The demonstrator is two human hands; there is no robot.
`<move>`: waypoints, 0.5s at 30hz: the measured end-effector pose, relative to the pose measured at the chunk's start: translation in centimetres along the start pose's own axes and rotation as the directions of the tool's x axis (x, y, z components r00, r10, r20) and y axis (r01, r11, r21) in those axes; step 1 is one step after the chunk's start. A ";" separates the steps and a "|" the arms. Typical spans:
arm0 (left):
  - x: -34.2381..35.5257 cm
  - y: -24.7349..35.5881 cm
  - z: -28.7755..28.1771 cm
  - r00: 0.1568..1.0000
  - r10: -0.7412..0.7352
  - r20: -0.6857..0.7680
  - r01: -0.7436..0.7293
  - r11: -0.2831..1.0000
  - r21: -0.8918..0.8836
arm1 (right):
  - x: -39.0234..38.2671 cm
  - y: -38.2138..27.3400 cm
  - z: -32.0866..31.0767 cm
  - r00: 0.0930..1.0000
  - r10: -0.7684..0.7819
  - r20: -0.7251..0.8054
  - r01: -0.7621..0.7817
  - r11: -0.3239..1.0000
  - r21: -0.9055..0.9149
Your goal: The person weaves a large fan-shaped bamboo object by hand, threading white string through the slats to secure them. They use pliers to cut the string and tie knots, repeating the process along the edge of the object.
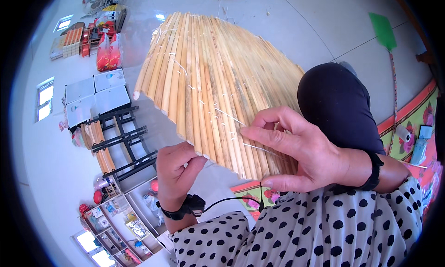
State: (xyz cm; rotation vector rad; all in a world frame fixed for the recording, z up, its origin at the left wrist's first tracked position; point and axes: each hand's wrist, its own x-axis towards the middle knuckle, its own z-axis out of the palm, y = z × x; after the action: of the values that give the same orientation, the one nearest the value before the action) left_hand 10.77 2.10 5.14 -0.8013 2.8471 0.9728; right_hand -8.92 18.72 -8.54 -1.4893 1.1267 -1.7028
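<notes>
Two hands (296,149) on reed mat (208,77)

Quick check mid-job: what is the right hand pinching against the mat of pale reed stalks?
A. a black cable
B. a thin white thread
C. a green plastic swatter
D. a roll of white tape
B: the right hand pinches a thin white thread that runs taut across the mat of pale reed stalks, while the left hand steadies the mat's lower edge.
</notes>
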 end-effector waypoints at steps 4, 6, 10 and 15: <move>0.2 -0.2 0.5 0.998 0.033 -0.053 -0.033 0.999 0.005 | 0.2 0.2 -0.2 1.000 0.006 0.010 -0.006 1.000 0.013; 0.3 -0.3 0.6 0.996 0.057 -0.073 -0.056 0.998 0.016 | 0.3 0.4 -0.3 1.000 0.014 0.017 -0.015 0.999 0.029; 0.6 -0.7 0.7 0.987 0.115 -0.114 -0.111 0.993 0.041 | 0.3 0.4 -0.2 0.998 0.060 -0.001 -0.059 0.987 0.150; 0.9 -1.1 0.6 0.978 0.155 -0.137 -0.148 0.987 0.062 | 0.3 0.5 -0.3 0.992 0.119 0.028 -0.122 0.958 0.259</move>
State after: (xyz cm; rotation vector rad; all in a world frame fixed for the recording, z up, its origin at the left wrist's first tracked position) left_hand 10.45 1.31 3.82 -0.6833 3.0811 0.8862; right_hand -9.31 18.29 -8.87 -1.2411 0.9263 -1.6820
